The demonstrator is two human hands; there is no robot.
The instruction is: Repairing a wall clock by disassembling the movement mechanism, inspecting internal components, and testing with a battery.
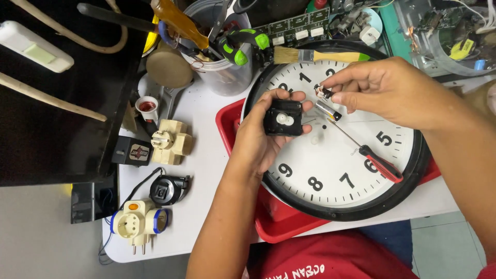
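At the far left a white rectangular remote-like bar with a pale green panel lies on a black surface. On the white desk next to it sit a small black box with a red-and-white label, a cream plastic multi-way plug adapter, a black round plug, and a cream adapter with an orange button and blue rings. Behind them stands a clear plastic tub of tools, with green-and-black handles sticking out.

The left hand comes up from below and cups a small black square clock movement with a white centre gear, fingers and thumb closed around its edges; the grip is firm and holds it above the left half of a large round wall clock with a black rim and white dial. The clock rests on a red plastic tray.

Just right of the movement, nearly touching it, the right hand pinches a small copper-wound coil piece between thumb and fingertip, and a short silver cylinder sits just beneath it. The coil piece lies up and right of the movement, and the right hand is the nearer to it. A thin screwdriver with a red-and-black handle lies on the dial, its long axis running from upper left down to lower right. A wooden-handled paintbrush lies across the clock's top edge.
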